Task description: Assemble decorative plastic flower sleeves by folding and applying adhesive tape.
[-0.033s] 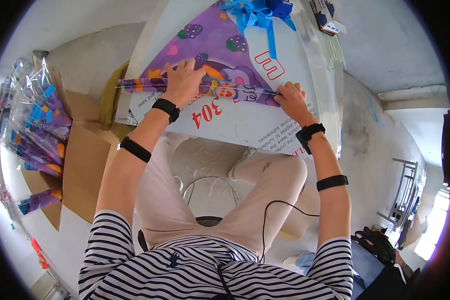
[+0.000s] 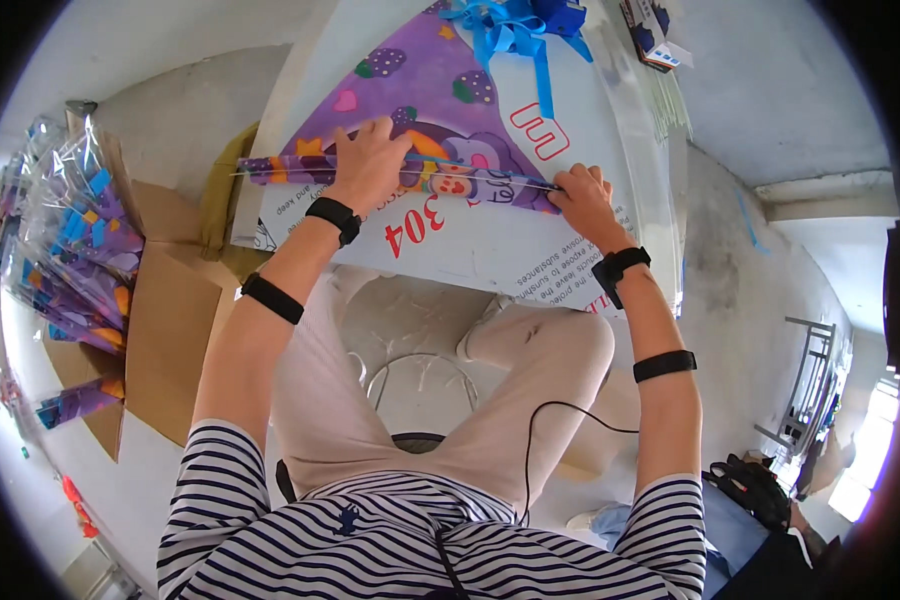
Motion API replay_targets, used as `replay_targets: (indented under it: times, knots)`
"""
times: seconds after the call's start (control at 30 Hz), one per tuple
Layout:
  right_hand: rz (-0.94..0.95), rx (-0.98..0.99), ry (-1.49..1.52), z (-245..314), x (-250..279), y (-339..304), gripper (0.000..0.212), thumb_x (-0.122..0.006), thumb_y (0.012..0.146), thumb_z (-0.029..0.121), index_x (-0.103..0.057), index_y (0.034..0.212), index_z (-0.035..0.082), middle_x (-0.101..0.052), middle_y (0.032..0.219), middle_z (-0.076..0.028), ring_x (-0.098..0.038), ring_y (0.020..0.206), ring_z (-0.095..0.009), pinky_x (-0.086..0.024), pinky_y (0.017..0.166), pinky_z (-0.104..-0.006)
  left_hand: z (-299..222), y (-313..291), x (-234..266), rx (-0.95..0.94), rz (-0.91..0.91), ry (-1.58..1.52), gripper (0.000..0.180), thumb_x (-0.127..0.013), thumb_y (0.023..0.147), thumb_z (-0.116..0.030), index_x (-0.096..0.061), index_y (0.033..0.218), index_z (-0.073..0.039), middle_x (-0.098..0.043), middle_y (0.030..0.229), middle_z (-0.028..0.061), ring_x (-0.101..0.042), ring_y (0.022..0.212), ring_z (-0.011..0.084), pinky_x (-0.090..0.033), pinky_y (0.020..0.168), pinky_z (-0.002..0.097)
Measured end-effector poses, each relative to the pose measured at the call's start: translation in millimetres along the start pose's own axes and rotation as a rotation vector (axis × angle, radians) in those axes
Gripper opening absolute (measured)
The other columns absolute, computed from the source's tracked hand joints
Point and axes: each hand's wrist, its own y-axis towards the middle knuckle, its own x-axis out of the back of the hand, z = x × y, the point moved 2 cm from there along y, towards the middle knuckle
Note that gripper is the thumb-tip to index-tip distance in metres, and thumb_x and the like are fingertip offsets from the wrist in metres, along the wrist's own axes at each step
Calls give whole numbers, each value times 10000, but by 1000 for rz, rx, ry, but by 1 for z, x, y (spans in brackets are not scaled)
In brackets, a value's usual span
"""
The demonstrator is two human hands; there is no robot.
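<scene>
A purple kite [image 2: 425, 75] with a cartoon print lies on a white printed board in front of me, its point toward the far side. Along its near edge the fabric is gathered in a narrow band, with thin rods running across it. My left hand [image 2: 370, 165] grips this band left of the middle, fingers curled over the fabric. At the band's right end my right hand [image 2: 585, 205] pinches the rods and the fabric corner. The fingertips of both hands are partly hidden. Blue ribbon [image 2: 510, 35] lies bunched by the kite's far right side.
The white board [image 2: 450, 250] reaches over my knees. On the left stands an open cardboard box [image 2: 175, 310] with several clear-wrapped purple packages [image 2: 95, 240]. A small box [image 2: 650, 35] sits at the far right. A black cable [image 2: 530, 450] crosses my right thigh.
</scene>
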Motion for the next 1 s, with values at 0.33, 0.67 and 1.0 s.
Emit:
replay_targets:
  times: [0.33,0.67,1.0]
  knots:
    - [-13,35,-58,3,0,-1,146,-665,894,213,-726,990,121,-590,1013,-79,-498,1110,-312,-361,967,-480,-1,9,10,-61,108,-64,291,-563,918,-35,-652,1137,-205,-661,1000,58,-670,1023,276,-278,1059,740]
    - [-32,66,-61,4,2,-1,131,-673,892,221,-720,968,127,-586,996,-67,-502,1098,-299,-357,962,-479,-10,11,4,-46,22,40,214,-601,892,-47,-683,1052,-164,-614,1018,66,-633,966,288,-374,952,655]
    - [-33,56,-61,3,2,-2,148,-673,897,241,-727,982,133,-587,1008,-66,-500,1112,-300,-353,962,-484,-27,-13,-9,-55,-278,-211,174,-642,791,-35,-651,943,-120,-558,961,39,-603,892,253,-478,713,408]
